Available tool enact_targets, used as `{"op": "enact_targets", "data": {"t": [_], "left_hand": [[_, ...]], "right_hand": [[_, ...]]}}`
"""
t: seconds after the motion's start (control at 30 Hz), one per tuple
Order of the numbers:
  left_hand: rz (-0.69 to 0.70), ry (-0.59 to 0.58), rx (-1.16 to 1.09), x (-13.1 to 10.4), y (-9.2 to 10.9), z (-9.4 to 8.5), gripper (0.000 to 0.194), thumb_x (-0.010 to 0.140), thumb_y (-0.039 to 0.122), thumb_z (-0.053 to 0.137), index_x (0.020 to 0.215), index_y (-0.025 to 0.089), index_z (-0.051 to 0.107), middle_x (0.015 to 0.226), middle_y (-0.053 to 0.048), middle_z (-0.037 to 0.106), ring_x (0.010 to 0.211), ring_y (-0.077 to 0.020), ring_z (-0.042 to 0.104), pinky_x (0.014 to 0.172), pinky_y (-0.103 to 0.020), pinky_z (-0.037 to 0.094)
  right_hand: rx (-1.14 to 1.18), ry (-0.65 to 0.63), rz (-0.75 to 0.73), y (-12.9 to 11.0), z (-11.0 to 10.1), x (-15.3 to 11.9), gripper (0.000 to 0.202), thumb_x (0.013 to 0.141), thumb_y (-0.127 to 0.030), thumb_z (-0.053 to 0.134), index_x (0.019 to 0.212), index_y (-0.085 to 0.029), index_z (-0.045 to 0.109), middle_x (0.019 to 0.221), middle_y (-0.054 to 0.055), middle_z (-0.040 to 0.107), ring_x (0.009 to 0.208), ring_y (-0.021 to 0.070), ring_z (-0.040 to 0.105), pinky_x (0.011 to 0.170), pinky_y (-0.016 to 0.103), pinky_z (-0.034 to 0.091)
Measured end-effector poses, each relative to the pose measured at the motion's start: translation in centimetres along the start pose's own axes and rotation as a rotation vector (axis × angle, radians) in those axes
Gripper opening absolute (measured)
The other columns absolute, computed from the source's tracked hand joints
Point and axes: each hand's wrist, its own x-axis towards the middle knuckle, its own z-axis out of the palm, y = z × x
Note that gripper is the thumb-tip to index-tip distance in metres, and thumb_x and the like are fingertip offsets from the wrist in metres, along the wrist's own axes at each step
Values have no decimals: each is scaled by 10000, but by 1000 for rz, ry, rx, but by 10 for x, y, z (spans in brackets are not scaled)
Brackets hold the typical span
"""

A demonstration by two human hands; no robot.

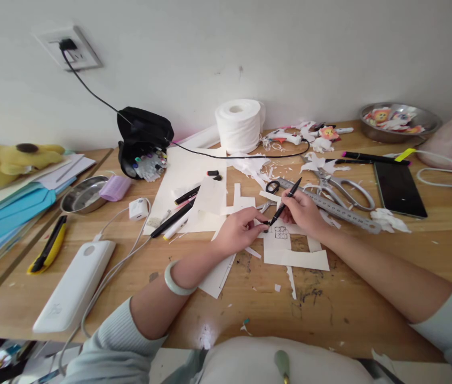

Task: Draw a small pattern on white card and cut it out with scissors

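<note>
My right hand (300,210) grips a slim black pen (291,193), tilted with its lower end toward my left hand (242,229). Between the pinched fingertips of that left hand is a small dark piece that looks like the pen's cap (266,223), right by the pen's lower end. Under both hands lies a cut piece of white paper (277,256) with a small drawing in black lines (281,232). Another white paper strip (215,277) reaches out from beneath my left forearm. A steel ruler (338,208) and scissors (354,193) lie beyond my right hand.
A tissue roll (238,125), black pencil case (143,144) and metal bowl (397,125) stand by the wall. A phone (399,189) lies right. Left are a power bank (76,285), yellow cutter knife (49,245) and cables. Markers (173,218) rest on white sheets; paper scraps litter the table.
</note>
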Motion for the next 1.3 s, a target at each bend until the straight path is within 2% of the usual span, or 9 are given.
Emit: {"op": "enact_targets", "data": {"t": [0.37,0.5,0.7,0.9,1.03,1.2,1.3], "left_hand": [[47,-25,46,-1,-2,1,129,810,273,595,883,172,627,793,-6,635,552,-71,470,553,-189,414],[54,-37,66,-2,-3,0,159,824,306,575,899,178,633,801,-12,637,557,-72,484,555,-189,422],[46,-33,94,-2,-2,0,178,828,329,571,900,181,638,803,-16,640,553,-73,477,555,-191,421],[29,-28,93,-2,-1,0,168,827,323,571,882,178,634,808,-17,639,560,-75,479,557,-193,414],[24,-32,83,-1,0,0,142,822,298,577,874,175,627,804,-8,635,545,-71,465,550,-191,402],[-13,-40,97,-1,1,-1,126,813,290,583,871,186,625,790,4,632,543,-72,465,547,-194,400],[-11,-45,94,0,1,-1,130,811,283,587,887,186,629,793,4,635,544,-72,463,549,-195,401]], "right_hand": [[-7,-3,-77,1,-1,-4,98,750,-296,512,712,-218,468,440,-69,492,365,114,472,369,221,367],[-29,-23,-149,1,-2,-6,133,760,-320,524,705,-218,458,479,-64,475,378,107,467,370,223,372],[-151,-39,-377,4,-5,-15,147,806,-344,500,742,-221,452,546,-43,472,437,108,472,409,228,398],[-400,-60,-604,7,-9,-21,111,819,-291,458,732,-222,462,524,-36,463,410,106,423,397,234,347],[-509,-90,-811,3,-10,-21,78,803,-242,451,727,-225,463,558,-11,532,488,135,501,474,257,404],[-592,-182,-919,2,-10,-22,46,757,-210,457,769,-232,495,596,2,595,503,142,530,491,266,431],[-593,-188,-996,1,-9,-22,73,760,-187,452,771,-238,505,625,6,624,531,144,559,513,266,452]]}}
